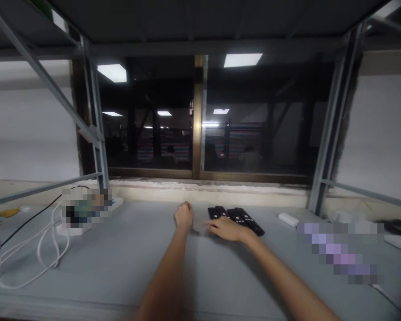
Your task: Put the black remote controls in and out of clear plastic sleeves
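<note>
The right hand (pixel 230 228), blurred at the fingertips, partly hides black remotes (pixel 249 220).

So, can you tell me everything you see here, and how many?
Slim button-covered remotes: about four, black, right of centre
Flat tabletop: one, grey, below
Long plastic bar: one, white, left
Thin looping cables: several, white, left
Thin cable: one, black, left
Crumpled-looking thing: one, yellow, far left
Small oblong block: one, white, right
Pixelated patches: several, mixed colours, both sides
Brass-framed glass window: one, dark, behind
Bright rectangular lights: several, white, in window
Metal posts: two, grey, beside window
Overhead panel: one, dark, top
Left hand: one, bare, centre
Right hand: one, bare, by remotes
</note>
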Action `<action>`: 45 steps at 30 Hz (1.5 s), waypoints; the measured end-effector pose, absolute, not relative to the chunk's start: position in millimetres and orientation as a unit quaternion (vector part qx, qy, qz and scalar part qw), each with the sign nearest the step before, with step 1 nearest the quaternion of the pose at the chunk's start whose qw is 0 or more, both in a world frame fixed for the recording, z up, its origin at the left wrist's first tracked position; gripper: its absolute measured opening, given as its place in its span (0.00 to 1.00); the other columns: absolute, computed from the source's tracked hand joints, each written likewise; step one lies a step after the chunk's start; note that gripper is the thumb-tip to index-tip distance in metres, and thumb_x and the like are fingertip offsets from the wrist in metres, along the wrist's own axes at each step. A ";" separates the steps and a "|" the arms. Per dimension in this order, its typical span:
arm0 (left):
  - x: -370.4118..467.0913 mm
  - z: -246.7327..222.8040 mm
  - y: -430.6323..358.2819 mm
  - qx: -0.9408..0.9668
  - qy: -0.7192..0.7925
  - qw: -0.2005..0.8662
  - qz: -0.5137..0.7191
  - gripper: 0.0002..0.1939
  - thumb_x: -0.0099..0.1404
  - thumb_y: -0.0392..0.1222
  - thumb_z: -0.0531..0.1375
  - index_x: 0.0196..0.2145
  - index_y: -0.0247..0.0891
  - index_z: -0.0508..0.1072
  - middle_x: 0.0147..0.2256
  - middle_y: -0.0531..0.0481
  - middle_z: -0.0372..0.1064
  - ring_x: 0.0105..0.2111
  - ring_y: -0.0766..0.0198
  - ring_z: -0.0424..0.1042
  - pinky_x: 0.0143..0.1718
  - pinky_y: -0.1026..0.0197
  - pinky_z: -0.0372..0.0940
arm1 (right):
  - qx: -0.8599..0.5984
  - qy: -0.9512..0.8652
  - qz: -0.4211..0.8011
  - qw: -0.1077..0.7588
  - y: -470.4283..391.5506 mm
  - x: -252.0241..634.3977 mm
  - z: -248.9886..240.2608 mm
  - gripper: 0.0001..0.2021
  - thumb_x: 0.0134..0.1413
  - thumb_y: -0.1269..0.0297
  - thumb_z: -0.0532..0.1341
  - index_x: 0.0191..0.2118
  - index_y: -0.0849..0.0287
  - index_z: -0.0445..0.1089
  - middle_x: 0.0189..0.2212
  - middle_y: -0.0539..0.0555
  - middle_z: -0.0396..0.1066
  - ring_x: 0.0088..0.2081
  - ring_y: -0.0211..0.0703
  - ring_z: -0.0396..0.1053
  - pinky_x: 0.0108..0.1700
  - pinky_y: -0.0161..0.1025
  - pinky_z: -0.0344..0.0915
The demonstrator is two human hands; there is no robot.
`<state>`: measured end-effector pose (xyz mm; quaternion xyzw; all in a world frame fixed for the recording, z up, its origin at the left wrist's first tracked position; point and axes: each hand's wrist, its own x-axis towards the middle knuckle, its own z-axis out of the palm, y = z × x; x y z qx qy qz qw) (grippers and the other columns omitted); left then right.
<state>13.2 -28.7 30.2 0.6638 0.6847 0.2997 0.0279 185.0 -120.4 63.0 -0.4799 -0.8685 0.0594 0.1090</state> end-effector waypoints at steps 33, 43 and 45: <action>44.2 55.8 -26.8 0.445 0.405 0.446 0.662 0.34 0.63 0.64 0.29 0.19 0.40 0.60 0.13 0.53 0.53 0.13 0.67 0.56 0.18 0.64 0.52 | -0.616 -0.659 -0.143 0.406 -130.3 187.4 62.6 0.14 0.62 0.70 0.48 0.51 0.53 0.63 0.37 0.51 0.75 0.37 0.42 0.72 0.37 0.34 0.59; 55.9 58.5 -50.5 0.496 0.290 0.649 0.498 0.46 0.59 0.72 0.33 0.42 0.31 0.74 0.38 0.34 0.73 0.41 0.53 0.72 0.42 0.54 0.68 | -0.452 -0.815 -0.300 0.206 -125.6 186.8 46.7 0.17 0.65 0.69 0.46 0.56 0.54 0.59 0.38 0.57 0.73 0.38 0.45 0.69 0.40 0.40 0.59; 55.6 59.2 -51.1 0.457 0.293 0.664 0.514 0.40 0.62 0.68 0.36 0.40 0.32 0.74 0.37 0.37 0.73 0.39 0.56 0.73 0.42 0.55 0.68 | -0.458 -0.809 -0.312 0.197 -126.0 186.4 45.4 0.19 0.64 0.69 0.47 0.58 0.55 0.57 0.37 0.58 0.73 0.37 0.45 0.69 0.39 0.41 0.60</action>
